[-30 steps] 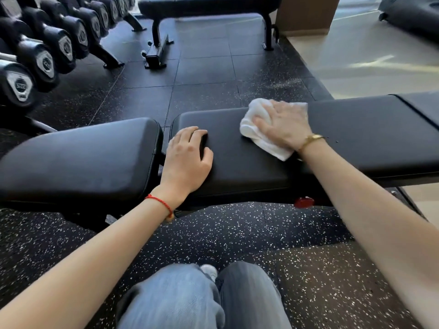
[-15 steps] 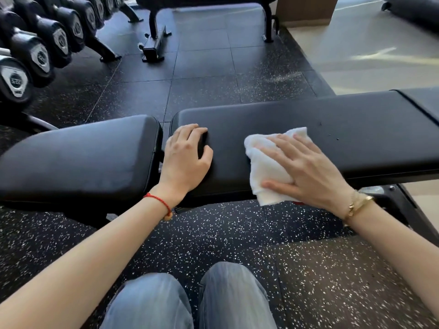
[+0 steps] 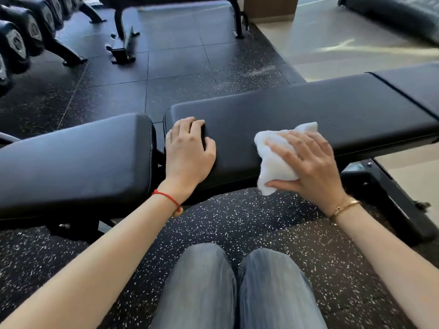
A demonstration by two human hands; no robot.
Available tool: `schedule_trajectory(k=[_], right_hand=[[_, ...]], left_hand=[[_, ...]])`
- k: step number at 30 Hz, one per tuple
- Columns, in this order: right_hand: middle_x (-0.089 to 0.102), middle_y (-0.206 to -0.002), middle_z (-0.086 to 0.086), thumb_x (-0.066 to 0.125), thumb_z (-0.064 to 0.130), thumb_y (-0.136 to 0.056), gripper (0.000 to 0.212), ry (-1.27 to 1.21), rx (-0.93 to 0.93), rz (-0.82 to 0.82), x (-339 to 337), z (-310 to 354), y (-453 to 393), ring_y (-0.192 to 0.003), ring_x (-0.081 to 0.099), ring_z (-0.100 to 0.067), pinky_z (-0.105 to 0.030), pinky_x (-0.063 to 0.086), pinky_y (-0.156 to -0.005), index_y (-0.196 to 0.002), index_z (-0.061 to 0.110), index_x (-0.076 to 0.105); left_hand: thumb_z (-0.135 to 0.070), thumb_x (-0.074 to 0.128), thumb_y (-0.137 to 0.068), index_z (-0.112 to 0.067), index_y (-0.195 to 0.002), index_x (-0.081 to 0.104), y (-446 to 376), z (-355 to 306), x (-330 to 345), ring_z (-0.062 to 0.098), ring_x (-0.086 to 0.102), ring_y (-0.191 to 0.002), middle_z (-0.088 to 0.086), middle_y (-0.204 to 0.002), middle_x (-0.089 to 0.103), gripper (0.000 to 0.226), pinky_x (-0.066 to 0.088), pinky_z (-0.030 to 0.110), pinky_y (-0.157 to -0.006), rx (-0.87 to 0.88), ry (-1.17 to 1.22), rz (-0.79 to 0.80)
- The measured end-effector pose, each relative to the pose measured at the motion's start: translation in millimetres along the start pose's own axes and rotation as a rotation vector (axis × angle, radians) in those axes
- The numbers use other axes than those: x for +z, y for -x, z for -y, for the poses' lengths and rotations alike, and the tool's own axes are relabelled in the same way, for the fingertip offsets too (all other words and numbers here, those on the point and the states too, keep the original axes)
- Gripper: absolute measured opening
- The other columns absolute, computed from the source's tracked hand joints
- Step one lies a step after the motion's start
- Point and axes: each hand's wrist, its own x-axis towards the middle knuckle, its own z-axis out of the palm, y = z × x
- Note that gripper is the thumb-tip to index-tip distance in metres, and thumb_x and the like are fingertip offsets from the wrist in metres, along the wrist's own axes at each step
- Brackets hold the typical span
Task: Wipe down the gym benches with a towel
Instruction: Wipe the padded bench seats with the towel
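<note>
towel [image 3: 275, 162], white and bunched, is what i see under my right hand [image 3: 308, 162]: its fingers [image 3: 287, 151] are spread over the cloth and the thumb hooks under the lower fold, so the hand grips it against the near edge of the bench [image 3: 308, 108]. part of the towel lies on the black pad top, part hangs down over the front side toward the floor. a gold bracelet [image 3: 344, 206] sits on that wrist.

my left hand [image 3: 187, 150] rests on the same pad at its left end, fingers loosely bent and laid on the top, thumb out to the right, grasping nothing. a red string bracelet [image 3: 166, 198] circles that wrist. the two hands are apart, with bare black pad between them.

left of that pad, across a narrow gap, is the second pad [image 3: 71, 162] of the bench, tilted slightly. below, my knees in blue jeans [image 3: 232, 286] sit over speckled black rubber flooring [image 3: 237, 222].

farther off: a dumbbell rack [image 3: 21, 36] at far left, another bench frame [image 3: 126, 41] on the dark tiles, pale flooring [image 3: 356, 43] at upper right.
</note>
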Motion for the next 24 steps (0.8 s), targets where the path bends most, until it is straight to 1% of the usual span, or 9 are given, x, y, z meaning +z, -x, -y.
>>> schedule_trajectory(k=[4,8,11,14,16,18,20,21,24], right_hand=[[0.059,-0.137,-0.011,0.048,0.078,-0.088,0.076,-0.002,-0.04,0.039,9,53,-21,-0.13,0.053,-0.032,-0.055,0.036,-0.11,-0.139,0.022,0.058],[0.054,-0.142,-0.014,0.048,0.069,-0.094,0.071,-0.046,-0.083,0.062,2,41,-18,-0.134,0.049,-0.032,-0.051,0.031,-0.116,-0.143,0.018,0.053],[0.05,-0.147,-0.012,0.045,0.063,-0.097,0.067,-0.09,0.062,0.095,-7,5,0,-0.138,0.044,-0.031,-0.052,0.028,-0.118,-0.145,0.015,0.049],[0.048,-0.149,-0.007,0.033,0.063,-0.098,0.068,-0.131,0.267,0.17,-12,-29,6,-0.14,0.041,-0.029,-0.05,0.025,-0.119,-0.144,0.014,0.049],[0.049,-0.148,-0.005,0.026,0.065,-0.094,0.072,-0.167,0.418,0.23,-8,-48,-12,-0.138,0.042,-0.027,-0.045,0.022,-0.119,-0.142,0.018,0.05],[0.046,-0.149,-0.006,0.016,0.069,-0.085,0.081,-0.15,0.501,0.331,2,-60,-45,-0.138,0.039,-0.026,-0.042,0.017,-0.116,-0.144,0.022,0.046],[0.047,-0.147,-0.01,0.011,0.069,-0.082,0.086,-0.104,0.464,0.408,13,-59,-73,-0.136,0.041,-0.029,-0.042,0.019,-0.113,-0.145,0.022,0.044],[0.047,-0.146,-0.012,0.014,0.067,-0.085,0.083,-0.103,0.417,0.428,18,-54,-80,-0.135,0.041,-0.03,-0.042,0.021,-0.112,-0.146,0.02,0.043],[0.037,-0.154,-0.009,0.021,0.063,-0.092,0.078,-0.213,0.254,0.447,18,-44,-65,-0.142,0.033,-0.027,-0.04,0.014,-0.117,-0.153,0.017,0.031]], left_hand=[[-0.032,0.035,-0.089,-0.008,-0.138,0.052,1,-1,1,0.031,0.035,-0.14,0.014,-0.146,0.046,0.058,0.024,0.047,-0.118,0.017,-0.023,0.05],[-0.027,0.041,-0.098,-0.01,-0.146,0.042,1,-2,-4,0.03,0.024,-0.146,0.013,-0.154,0.035,0.051,0.012,0.049,-0.122,0.015,-0.084,0.14],[-0.027,0.04,-0.099,-0.01,-0.146,0.041,-7,-11,-6,0.029,0.021,-0.147,0.013,-0.154,0.034,0.05,0.004,0.051,-0.122,-0.008,-0.071,0.17],[-0.028,0.038,-0.099,-0.009,-0.147,0.039,-13,-29,0,0.028,0.019,-0.148,0.012,-0.155,0.033,0.051,0.001,0.052,-0.122,-0.004,-0.06,0.195],[-0.028,0.036,-0.1,-0.008,-0.149,0.035,-13,-45,8,0.028,0.016,-0.149,0.012,-0.156,0.03,0.053,0.0,0.053,-0.122,-0.014,-0.062,0.214],[-0.028,0.034,-0.1,-0.006,-0.151,0.031,-9,-61,19,0.03,0.012,-0.15,0.015,-0.159,0.024,0.056,0.0,0.055,-0.122,-0.045,-0.081,0.224],[-0.028,0.033,-0.1,-0.004,-0.152,0.025,-3,-73,29,0.033,0.008,-0.15,0.019,-0.16,0.019,0.058,0.0,0.056,-0.121,-0.082,-0.126,0.219],[-0.028,0.033,-0.1,-0.003,-0.153,0.023,-2,-78,32,0.034,0.007,-0.151,0.02,-0.16,0.017,0.059,0.0,0.056,-0.121,-0.101,-0.15,0.206],[-0.027,0.033,-0.101,-0.005,-0.153,0.023,-4,-86,36,0.033,0.007,-0.151,0.019,-0.16,0.016,0.058,-0.001,0.056,-0.121,-0.158,-0.174,0.183]])
